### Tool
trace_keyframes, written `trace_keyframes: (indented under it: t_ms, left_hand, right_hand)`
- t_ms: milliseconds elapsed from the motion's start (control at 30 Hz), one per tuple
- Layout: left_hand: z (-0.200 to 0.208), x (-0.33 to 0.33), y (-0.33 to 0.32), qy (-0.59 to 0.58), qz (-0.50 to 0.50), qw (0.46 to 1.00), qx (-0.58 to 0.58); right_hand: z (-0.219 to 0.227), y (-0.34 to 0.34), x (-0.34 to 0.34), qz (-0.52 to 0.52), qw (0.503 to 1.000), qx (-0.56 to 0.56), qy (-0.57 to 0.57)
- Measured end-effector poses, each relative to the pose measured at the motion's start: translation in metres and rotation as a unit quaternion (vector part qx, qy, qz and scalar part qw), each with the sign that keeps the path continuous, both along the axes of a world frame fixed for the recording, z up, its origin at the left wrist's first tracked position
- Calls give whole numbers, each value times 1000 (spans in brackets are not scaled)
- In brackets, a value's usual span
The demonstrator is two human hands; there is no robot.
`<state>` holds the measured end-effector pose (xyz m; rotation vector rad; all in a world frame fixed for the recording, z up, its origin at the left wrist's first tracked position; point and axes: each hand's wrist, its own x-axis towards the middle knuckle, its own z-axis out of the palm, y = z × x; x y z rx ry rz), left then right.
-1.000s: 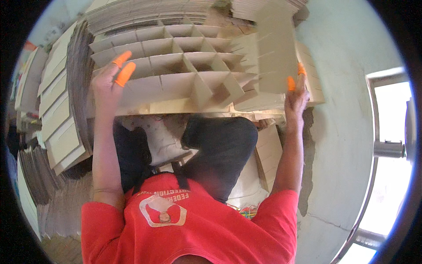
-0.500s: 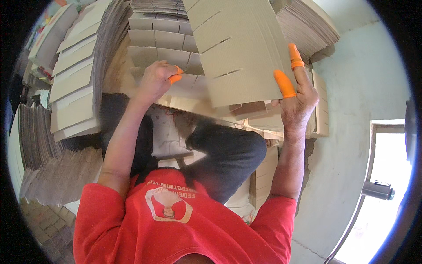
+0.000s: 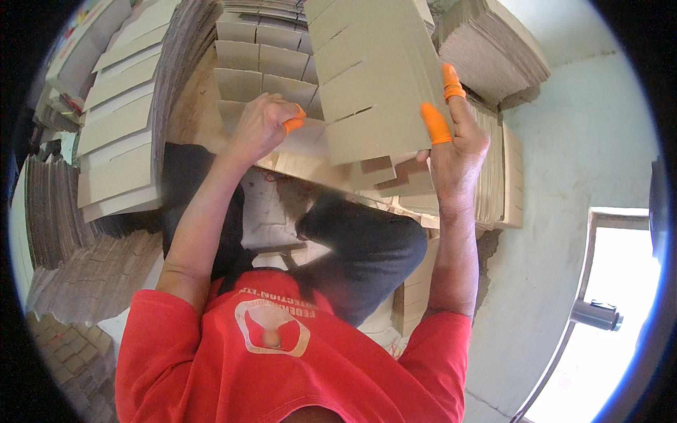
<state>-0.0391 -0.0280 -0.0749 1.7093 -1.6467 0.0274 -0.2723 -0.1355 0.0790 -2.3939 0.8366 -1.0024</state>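
Observation:
In my right hand [image 3: 457, 137] is a stack of slotted cardboard sheets [image 3: 374, 77], gripped at its lower right edge and tilted. Orange finger covers sit on that thumb and forefinger. To its left, my left hand [image 3: 264, 127] is closed in a pinch, also with orange covers on thumb and forefinger. Its fingertips are at the top of a pale cardboard strip [image 3: 307, 139], partly hidden and blurred. Behind the left hand stand rows of cardboard dividers [image 3: 236, 81], crossed by other strips. The lower corner of the held stack overlaps these rows.
A tall pile of slotted cardboard [image 3: 116, 134] leans at the left, with more stacked cardboard [image 3: 53, 211] beyond it. Another stack [image 3: 486, 53] stands at the back right by a pale wall [image 3: 557, 134]. My bent legs [image 3: 360, 254] lie below the work surface.
My right hand and the cardboard stack have shifted slightly left and up. My left hand has moved a little right, still pinched, and the gap between the hands has narrowed.

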Motion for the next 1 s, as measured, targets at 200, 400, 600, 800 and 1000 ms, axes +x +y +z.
trace_keyframes:
  t_ms: [200, 400, 600, 800, 1000]
  left_hand:
    - [-6, 0, -6, 6, -10, 999, -46]
    - [-9, 5, -9, -20, 2, 1000, -13]
    - [-1, 4, -6, 0, -17, 999, -42]
    - [3, 4, -4, 8, -18, 1000, -5]
    - [0, 6, -8, 28, -33, 999, 1]
  right_hand:
    - [-13, -7, 4, 4, 1000, -18, 22]
    - [-16, -2, 3, -29, 998, -23, 41]
    - [-19, 6, 0, -57, 995, -58, 63]
    - [-23, 5, 4, 11, 999, -15, 32]
    - [-53, -3, 21, 52, 994, -19, 89]
